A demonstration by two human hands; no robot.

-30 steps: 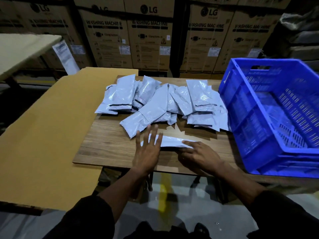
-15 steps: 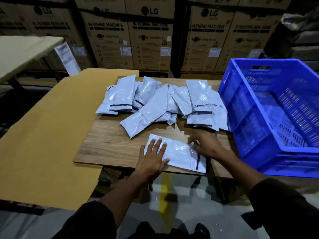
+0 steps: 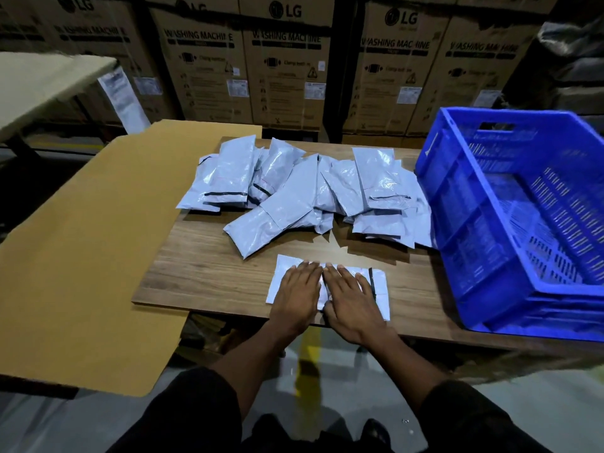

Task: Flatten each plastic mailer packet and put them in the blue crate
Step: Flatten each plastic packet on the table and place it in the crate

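One grey-white plastic mailer packet [image 3: 380,291] lies flat near the front edge of the wooden table [image 3: 209,273], its black seal strip at the right end. My left hand [image 3: 299,294] and my right hand [image 3: 351,297] lie side by side on it, palms down with straight fingers, pressing it against the table. Behind it a heap of several more mailer packets [image 3: 294,194] is spread across the back of the table. The blue crate [image 3: 510,223] stands at the table's right end; no packet is visible inside it.
A large sheet of brown cardboard [image 3: 81,256] covers the surface left of the wooden table. Stacked washing-machine cartons [image 3: 284,60] form a wall behind. A pale table top [image 3: 39,83] juts in at the far left. Grey floor shows below the front edge.
The packet has been laid out flat lengthwise. My right hand moved from its right end onto its middle, beside my left hand; both now press down on it.
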